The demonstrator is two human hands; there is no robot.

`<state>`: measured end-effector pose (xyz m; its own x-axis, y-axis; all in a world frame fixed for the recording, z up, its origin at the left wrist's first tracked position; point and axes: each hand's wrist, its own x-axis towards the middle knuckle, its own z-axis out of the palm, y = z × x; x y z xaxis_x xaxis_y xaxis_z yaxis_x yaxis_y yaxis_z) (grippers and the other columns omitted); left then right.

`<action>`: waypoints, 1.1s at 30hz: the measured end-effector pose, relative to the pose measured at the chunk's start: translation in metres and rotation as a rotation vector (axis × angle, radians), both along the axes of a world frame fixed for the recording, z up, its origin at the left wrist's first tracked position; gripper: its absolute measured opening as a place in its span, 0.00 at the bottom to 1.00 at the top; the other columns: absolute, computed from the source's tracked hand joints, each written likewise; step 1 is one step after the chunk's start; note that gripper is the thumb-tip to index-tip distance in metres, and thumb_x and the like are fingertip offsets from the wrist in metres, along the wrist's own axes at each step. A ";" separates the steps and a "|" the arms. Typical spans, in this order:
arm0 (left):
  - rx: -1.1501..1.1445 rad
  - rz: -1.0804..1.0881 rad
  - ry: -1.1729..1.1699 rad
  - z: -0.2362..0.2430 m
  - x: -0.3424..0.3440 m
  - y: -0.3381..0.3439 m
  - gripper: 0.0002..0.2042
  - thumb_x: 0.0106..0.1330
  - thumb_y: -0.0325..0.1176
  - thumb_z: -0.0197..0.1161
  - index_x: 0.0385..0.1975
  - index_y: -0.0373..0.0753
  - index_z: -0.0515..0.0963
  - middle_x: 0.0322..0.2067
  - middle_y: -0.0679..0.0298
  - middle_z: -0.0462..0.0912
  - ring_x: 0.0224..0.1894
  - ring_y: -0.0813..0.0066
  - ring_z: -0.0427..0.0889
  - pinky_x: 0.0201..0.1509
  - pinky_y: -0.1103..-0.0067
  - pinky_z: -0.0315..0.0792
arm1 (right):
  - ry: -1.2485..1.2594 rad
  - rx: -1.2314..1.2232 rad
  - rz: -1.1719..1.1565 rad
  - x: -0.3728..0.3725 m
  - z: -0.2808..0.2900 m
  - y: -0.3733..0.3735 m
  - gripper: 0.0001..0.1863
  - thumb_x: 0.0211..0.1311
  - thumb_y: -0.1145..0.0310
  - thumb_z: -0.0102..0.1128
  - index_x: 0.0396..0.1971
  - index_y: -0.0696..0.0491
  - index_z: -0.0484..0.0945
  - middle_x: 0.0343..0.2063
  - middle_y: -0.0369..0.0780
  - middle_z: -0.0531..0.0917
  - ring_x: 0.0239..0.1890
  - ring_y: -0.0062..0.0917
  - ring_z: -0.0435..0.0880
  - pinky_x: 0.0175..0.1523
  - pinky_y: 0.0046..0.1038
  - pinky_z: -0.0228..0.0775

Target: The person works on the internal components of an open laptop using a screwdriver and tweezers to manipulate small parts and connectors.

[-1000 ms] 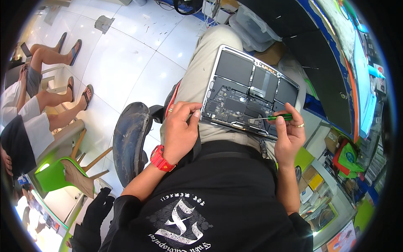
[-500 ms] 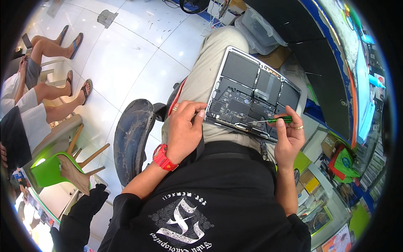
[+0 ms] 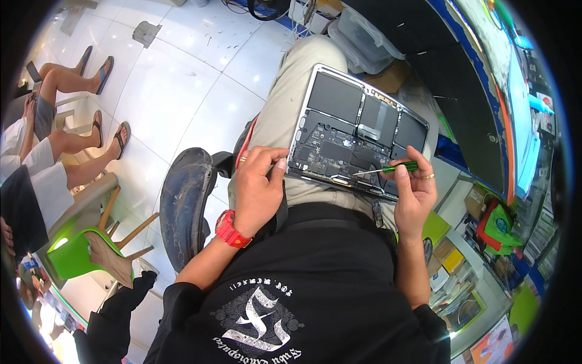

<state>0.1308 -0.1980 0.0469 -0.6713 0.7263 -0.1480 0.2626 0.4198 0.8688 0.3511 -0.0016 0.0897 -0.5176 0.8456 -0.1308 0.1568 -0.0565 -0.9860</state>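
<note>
An opened laptop lies on my lap with its batteries and circuit board exposed. My left hand, below a red wristwatch, grips the laptop's lower left corner with curled fingers. My right hand is closed on a small green-handled screwdriver, held almost level over the lower board, its thin shaft pointing left. The tip is at the board near its lower edge; whether it touches, I cannot tell.
Seated people are at the left, near a green chair and a dark seat. Plastic bins stand beyond my knee. A black counter front curves along the right, above cluttered shelving. Tiled floor spans the upper left.
The whole view has shifted slightly since half a second ago. My hands, the screwdriver and the laptop keep nearly the same places relative to one another.
</note>
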 end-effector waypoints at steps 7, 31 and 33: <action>-0.024 0.032 -0.024 -0.004 0.003 0.000 0.07 0.75 0.24 0.68 0.49 0.35 0.88 0.45 0.56 0.89 0.49 0.54 0.87 0.64 0.64 0.74 | 0.028 -0.074 -0.036 0.008 -0.003 0.010 0.21 0.82 0.76 0.63 0.69 0.64 0.74 0.48 0.45 0.88 0.49 0.25 0.89 0.55 0.32 0.89; -0.043 -0.005 -0.093 0.018 -0.005 0.020 0.10 0.79 0.25 0.66 0.56 0.29 0.82 0.50 0.55 0.83 0.52 0.66 0.85 0.62 0.70 0.80 | 0.414 -0.709 -0.605 0.155 -0.052 0.072 0.19 0.87 0.63 0.53 0.66 0.58 0.76 0.36 0.34 0.76 0.33 0.20 0.75 0.42 0.30 0.76; -0.057 -0.040 -0.061 0.020 -0.006 0.024 0.10 0.79 0.24 0.66 0.55 0.29 0.83 0.50 0.54 0.84 0.53 0.64 0.86 0.63 0.69 0.80 | 0.449 -0.757 -0.608 0.160 -0.057 0.072 0.18 0.86 0.63 0.54 0.65 0.58 0.77 0.35 0.34 0.76 0.33 0.20 0.75 0.42 0.29 0.76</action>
